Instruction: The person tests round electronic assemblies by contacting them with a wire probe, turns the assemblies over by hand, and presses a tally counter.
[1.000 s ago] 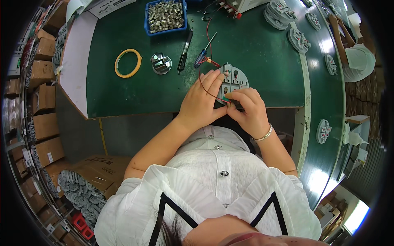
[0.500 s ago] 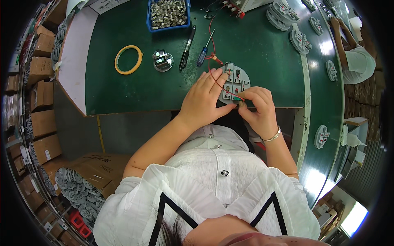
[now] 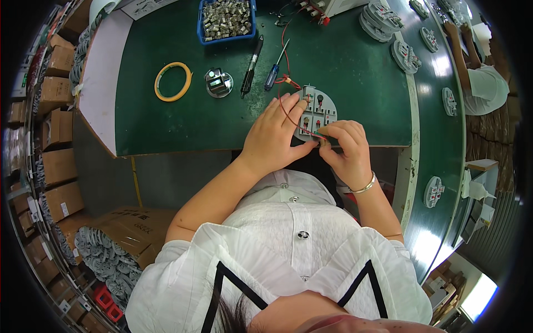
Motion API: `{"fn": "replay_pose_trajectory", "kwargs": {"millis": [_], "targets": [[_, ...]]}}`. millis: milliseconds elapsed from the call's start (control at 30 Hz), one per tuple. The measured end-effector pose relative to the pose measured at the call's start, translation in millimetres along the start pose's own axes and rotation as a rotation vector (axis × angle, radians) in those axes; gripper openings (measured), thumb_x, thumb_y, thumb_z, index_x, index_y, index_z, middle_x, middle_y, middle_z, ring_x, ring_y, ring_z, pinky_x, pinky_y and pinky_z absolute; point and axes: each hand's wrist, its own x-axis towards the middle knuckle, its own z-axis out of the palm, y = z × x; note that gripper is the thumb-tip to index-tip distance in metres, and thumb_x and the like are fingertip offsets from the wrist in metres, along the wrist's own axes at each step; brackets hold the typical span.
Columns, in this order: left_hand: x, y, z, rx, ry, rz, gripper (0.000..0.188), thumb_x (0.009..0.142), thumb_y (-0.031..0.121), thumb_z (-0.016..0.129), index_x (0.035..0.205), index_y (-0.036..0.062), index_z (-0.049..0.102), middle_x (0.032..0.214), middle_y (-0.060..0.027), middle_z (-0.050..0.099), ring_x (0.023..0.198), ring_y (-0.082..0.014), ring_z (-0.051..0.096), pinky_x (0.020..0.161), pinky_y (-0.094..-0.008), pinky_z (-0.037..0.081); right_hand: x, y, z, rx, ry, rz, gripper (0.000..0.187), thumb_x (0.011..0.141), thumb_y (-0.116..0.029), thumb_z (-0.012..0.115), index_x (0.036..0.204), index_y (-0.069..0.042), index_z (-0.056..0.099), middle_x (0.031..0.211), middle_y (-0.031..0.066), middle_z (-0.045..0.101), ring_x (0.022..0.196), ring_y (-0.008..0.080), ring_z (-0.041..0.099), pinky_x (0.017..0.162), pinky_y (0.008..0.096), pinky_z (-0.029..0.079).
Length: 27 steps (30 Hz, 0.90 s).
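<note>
A grey round socket base [image 3: 325,105] with several compartments and small red and metal parts lies at the front edge of the green table. My left hand [image 3: 271,132] holds its left side, fingers stretched along it and thumb at the lower rim. My right hand [image 3: 347,150] is closed at the base's lower right, thumb and forefinger pinched on the end of a red wire [image 3: 288,117]. That wire runs across my left fingers. Its tip is hidden by my fingertips.
A blue bin of metal parts [image 3: 200,25], a yellow tape roll [image 3: 159,81], a round metal-topped piece [image 3: 219,83], a pen [image 3: 251,69] and a screwdriver [image 3: 271,77] lie farther back. More grey bases [image 3: 406,56] stand at the right, where another person [image 3: 484,89] sits.
My right hand has shifted slightly left and down with the wire end. My left hand stays on the base. The view has moved a little.
</note>
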Motion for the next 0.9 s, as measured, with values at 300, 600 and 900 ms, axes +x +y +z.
{"fn": "replay_pose_trajectory", "kwargs": {"millis": [300, 600, 900], "targets": [[1.7, -0.5, -0.2, -0.001, -0.002, -0.003, 0.082, 0.077, 0.038, 0.087, 0.143, 0.0034, 0.054, 0.147, -0.0194, 0.054, 0.131, -0.0406, 0.057, 0.115, -0.0521, 0.044, 7.0, 1.9, -4.2, 0.002, -0.104, 0.021, 0.03, 0.075, 0.0, 0.078, 0.105, -0.006, 0.071, 0.097, 0.009, 0.071, 0.087, 0.0268, 0.068, 0.081, 0.0385, 0.054], [1.0, 0.2, -1.4, 0.007, -0.014, -0.001, 0.083, 0.077, 0.039, 0.087, 0.144, 0.0034, 0.054, 0.147, -0.0186, 0.054, 0.132, -0.0387, 0.057, 0.115, -0.052, 0.045, 21.7, 35.8, -11.7, 0.161, 0.012, 0.311, 0.024, 0.081, 0.001, 0.076, 0.104, -0.003, 0.073, 0.094, 0.0087, 0.073, 0.086, 0.0214, 0.07, 0.079, 0.0334, 0.056], [2.1, -1.0, 0.3, 0.027, 0.014, 0.043, 0.081, 0.076, 0.036, 0.088, 0.142, 0.0029, 0.055, 0.142, -0.0179, 0.056, 0.13, -0.0384, 0.057, 0.113, -0.0518, 0.046, 25.5, 35.3, -11.8, 0.13, -0.013, 0.201, 0.025, 0.078, 0.002, 0.075, 0.103, -0.002, 0.072, 0.096, 0.0094, 0.073, 0.087, 0.0244, 0.07, 0.079, 0.0356, 0.057]]}}
